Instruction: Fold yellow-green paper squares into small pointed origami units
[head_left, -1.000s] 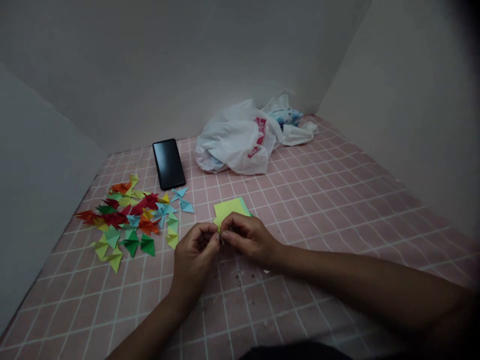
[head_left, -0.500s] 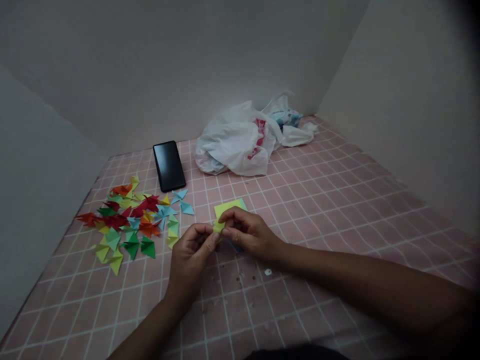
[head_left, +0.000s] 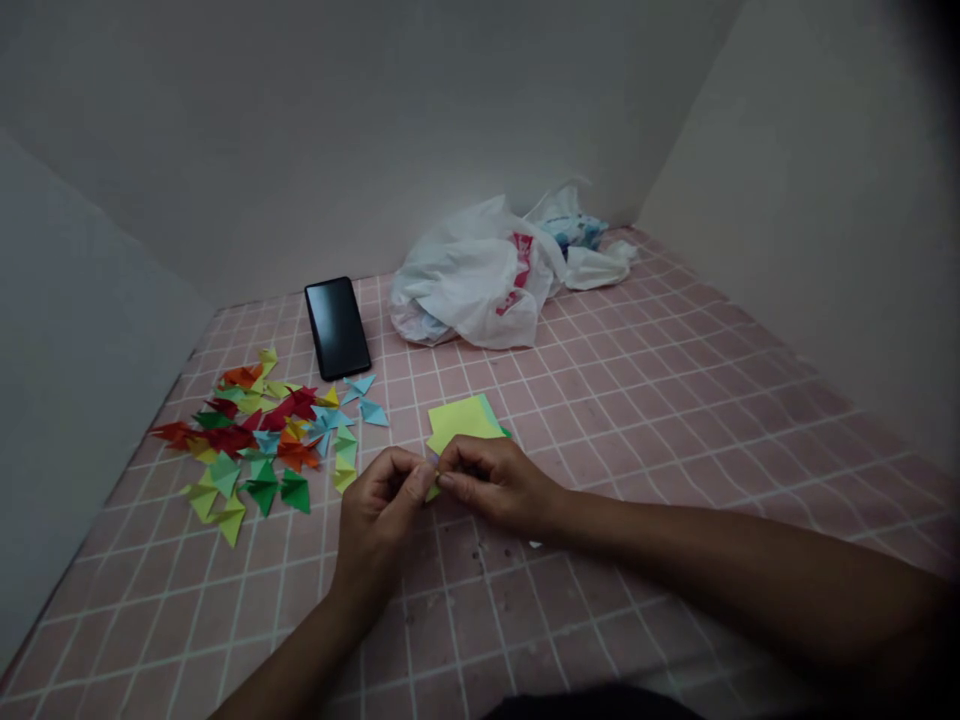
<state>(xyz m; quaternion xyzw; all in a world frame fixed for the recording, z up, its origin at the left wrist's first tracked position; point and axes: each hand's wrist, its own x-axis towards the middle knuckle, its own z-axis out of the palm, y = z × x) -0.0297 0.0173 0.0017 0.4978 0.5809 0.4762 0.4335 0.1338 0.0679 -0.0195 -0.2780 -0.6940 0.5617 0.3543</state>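
Observation:
Between the fingertips of both hands is a small folded piece of yellow-green paper (head_left: 433, 492), mostly hidden by the fingers. My left hand (head_left: 381, 510) pinches it from the left, thumb against the curled fingers. From the right, my right hand (head_left: 501, 487) pinches it with thumb and forefinger. Just beyond the hands lies a stack of square paper sheets (head_left: 463, 418), yellow on top with green edges showing. Several folded paper cranes (head_left: 262, 487) in red, orange, yellow, green and light blue lie in a loose heap to the left.
A black smartphone (head_left: 337, 328) lies behind the cranes. White plastic bags (head_left: 472, 275), one with red print, are crumpled near the back wall. The surface is a pink cloth with a white grid (head_left: 675, 400). Walls rise at the back and both sides.
My right hand has moved slightly down and closer to my left, uncovering more of the yellow sheet. Less of the folded paper shows between the fingers.

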